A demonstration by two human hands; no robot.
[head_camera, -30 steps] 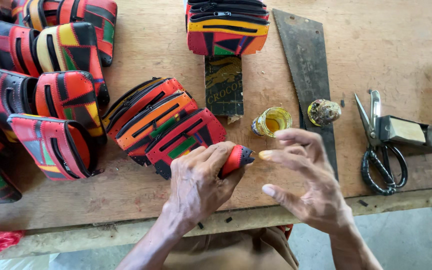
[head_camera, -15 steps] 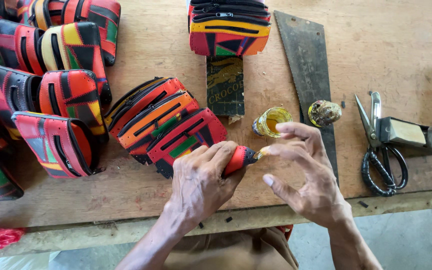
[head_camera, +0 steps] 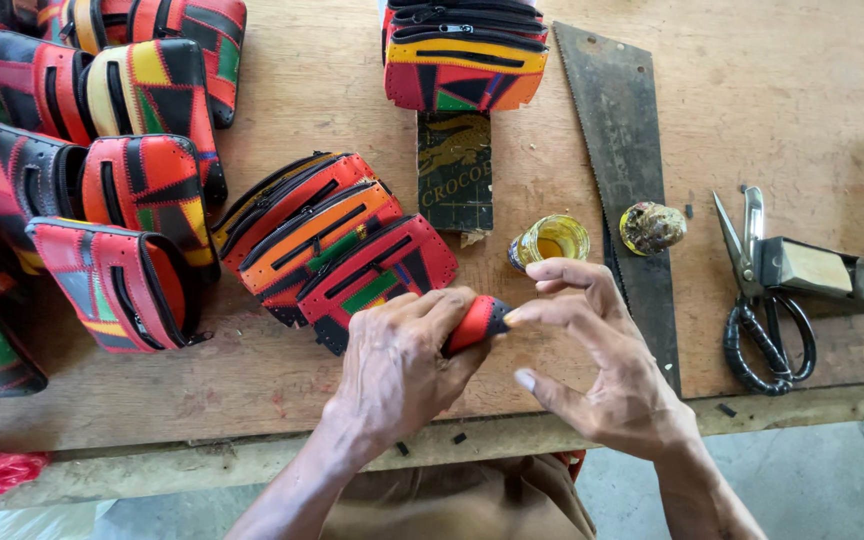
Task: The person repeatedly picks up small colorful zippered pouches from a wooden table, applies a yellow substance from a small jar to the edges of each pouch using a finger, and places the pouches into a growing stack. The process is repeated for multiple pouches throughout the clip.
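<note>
My left hand (head_camera: 402, 365) is closed around a small red and black leather pouch (head_camera: 475, 321), pressing it onto the wooden table (head_camera: 292, 110) near the front edge. My right hand (head_camera: 607, 360) is right beside it, fingers spread, with the index fingertip touching the pouch's protruding end. Just behind my left hand lie three patchwork pouches (head_camera: 337, 240) in red, orange, green and black, leaning on one another. A small open jar of yellow liquid (head_camera: 550, 240) stands just beyond my right hand.
Several more patchwork pouches (head_camera: 102, 170) are stacked at the left, and another stack (head_camera: 462, 55) sits at the back. A saw blade (head_camera: 620, 150), a round lid (head_camera: 650, 226), black-handled scissors (head_camera: 764, 300) and a block (head_camera: 817, 270) lie to the right. A dark box (head_camera: 455, 170) lies in the middle.
My right hand has drawn in toward the pouch, and its index fingertip now touches the pouch's end. The left hand keeps its hold in the same place.
</note>
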